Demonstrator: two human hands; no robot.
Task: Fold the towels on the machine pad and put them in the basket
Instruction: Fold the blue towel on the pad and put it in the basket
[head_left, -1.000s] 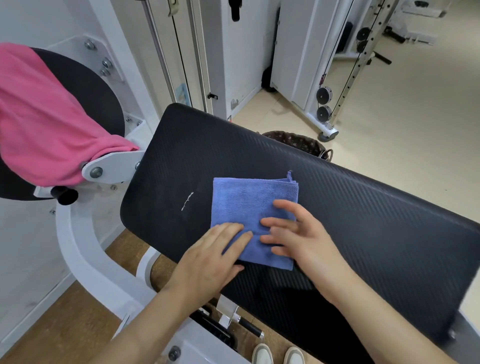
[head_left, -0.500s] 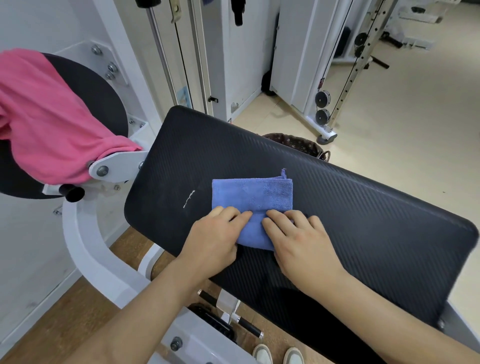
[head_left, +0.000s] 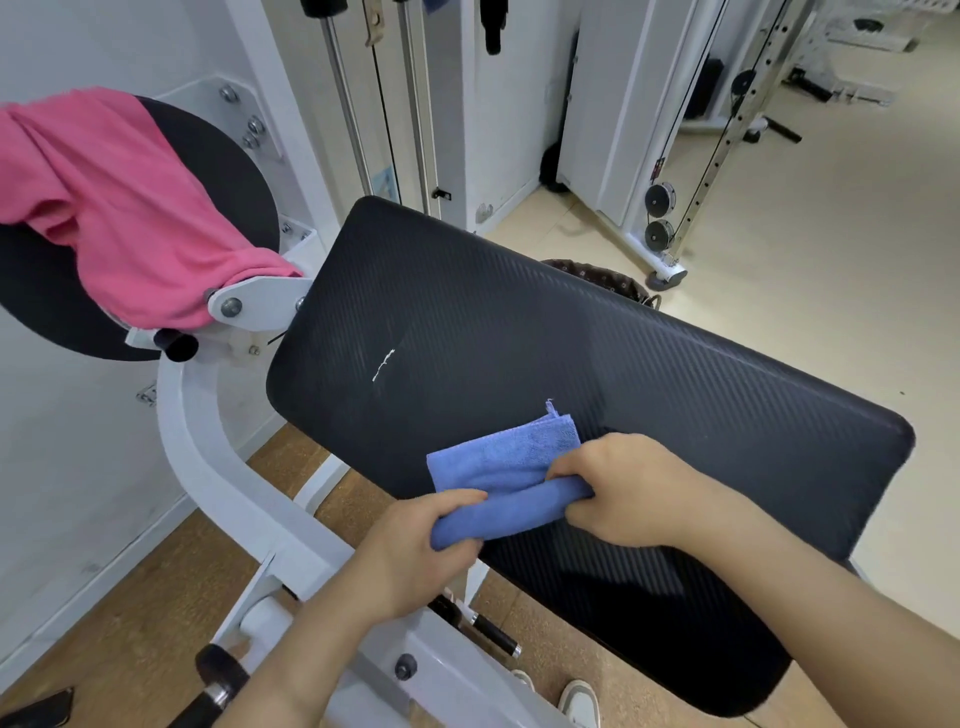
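Observation:
A small blue towel (head_left: 511, 467), folded, lies at the near edge of the black machine pad (head_left: 519, 338). Its near part is bunched into a roll. My left hand (head_left: 415, 551) grips the roll's left end, fingers curled round it. My right hand (head_left: 628, 488) pinches the roll's right end. A pink towel (head_left: 114, 208) hangs over the round black pad at the left. The rim of a dark woven basket (head_left: 602, 275) shows behind the pad's far edge; the rest of the basket is hidden.
The white machine frame (head_left: 208, 457) curves below the pad at left. Steel guide rods and a white weight stack stand behind. A cable machine (head_left: 670, 234) stands on the beige floor at right. My shoes (head_left: 576, 701) show under the pad.
Both hands went from pressing flat on the blue towel to gripping its near edge. The towel slid toward me and its near part is now lifted and rolled.

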